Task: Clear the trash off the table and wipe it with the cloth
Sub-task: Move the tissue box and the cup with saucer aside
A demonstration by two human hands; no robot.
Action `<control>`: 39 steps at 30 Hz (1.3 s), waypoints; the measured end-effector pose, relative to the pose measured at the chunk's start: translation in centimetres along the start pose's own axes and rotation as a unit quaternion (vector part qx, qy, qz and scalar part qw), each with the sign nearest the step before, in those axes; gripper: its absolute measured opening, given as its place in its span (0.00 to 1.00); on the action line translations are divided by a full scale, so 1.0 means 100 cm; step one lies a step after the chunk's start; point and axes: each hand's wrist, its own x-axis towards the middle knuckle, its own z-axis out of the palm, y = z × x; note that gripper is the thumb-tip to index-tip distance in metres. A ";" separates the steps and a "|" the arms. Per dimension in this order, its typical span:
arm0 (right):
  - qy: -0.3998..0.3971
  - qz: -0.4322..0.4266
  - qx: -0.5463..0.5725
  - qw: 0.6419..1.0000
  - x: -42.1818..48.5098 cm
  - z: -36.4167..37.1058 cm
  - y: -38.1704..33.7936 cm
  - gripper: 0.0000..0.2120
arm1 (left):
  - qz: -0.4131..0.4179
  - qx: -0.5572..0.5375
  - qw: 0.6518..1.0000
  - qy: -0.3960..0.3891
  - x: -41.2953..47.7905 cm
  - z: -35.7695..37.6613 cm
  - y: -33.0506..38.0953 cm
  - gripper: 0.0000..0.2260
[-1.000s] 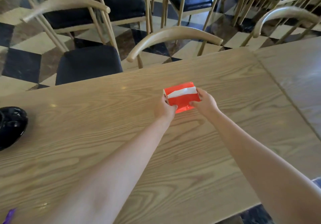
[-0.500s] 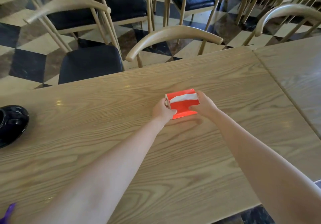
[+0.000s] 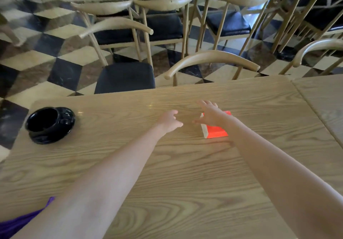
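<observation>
**Hands letting go of red tissue pack, cloth waiting at near-left edge**

Left to right: purple cloth (image 3: 20,224) is peeking in at the near-left table edge, mostly out of frame. Black ashtray (image 3: 50,124) is sitting far-left on the wooden table (image 3: 167,183), well apart from the hands. Left hand (image 3: 169,121) is hovering above bare wood, fingers loosely curled and slightly apart, gripping nothing. Right hand (image 3: 210,115) is reaching over the red tissue pack (image 3: 216,132), fingers spread and extended; whether the palm is touching the pack I cannot tell (wrist is hiding its top). The pack is lying flat just right of table centre.

Doing it well, as a judgement: no obvious loose trash is showing, so the cloth is likely next. Going for it with the left hand, since it is nearest, then wiping in long strokes along the grain and lifting the pack and ashtray rather than wiping round them.

Versus half a second ago: both hands were pinching the pack's sides; now they are releasing it and the pack is resting alone. The camera is tilting up, showing more chairs and the whole ashtray.
</observation>
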 end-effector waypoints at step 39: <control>-0.096 -0.149 -0.032 0.984 0.116 0.194 -0.406 0.44 | -0.110 -0.096 0.956 0.255 -0.100 -0.342 -0.337 0.38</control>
